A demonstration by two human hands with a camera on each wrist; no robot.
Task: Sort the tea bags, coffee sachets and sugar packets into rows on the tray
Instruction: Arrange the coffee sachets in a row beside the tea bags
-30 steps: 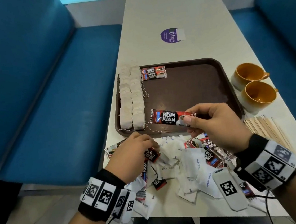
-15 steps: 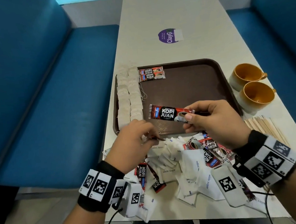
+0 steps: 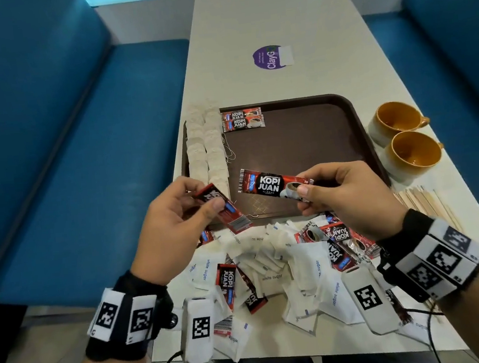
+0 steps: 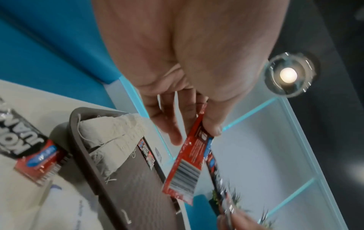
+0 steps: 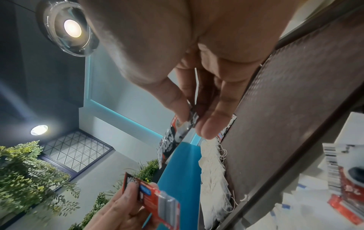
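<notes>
Both hands are up over the near edge of the tray (image 3: 355, 117), apart from each other, each pinching one coffee sachet. The right hand (image 3: 348, 197) holds its sachet (image 3: 270, 182) by the right end between thumb & fingers, label up and roughly level, so the long free end points left toward the coffee row, prob. so it can be laid down flat w/o regripping. The left hand (image 3: 172, 225) pinches a second sachet (image 3: 223, 209) near its top, tilted, barcode end hanging down toward the pile; looks like a fresh pick not yet squared up. On the tray, tea bags (image 3: 205, 146) already run in two columns along the left side, w/ two coffee sachets (image 3: 242, 119) stacked edge to edge at the far end just right of them, which prob. sets the start of the coffee row. Sugar packets (image 3: 271, 277) & more coffee sachets are mixed in a loose heap on the table (image 3: 275, 17) betw. the tray and the person, none of the sugar on the tray yet. Two yellow cups (image 3: 406, 136) & wooden stirrers (image 3: 428, 207) sit right of the tray, out of the way.
</notes>
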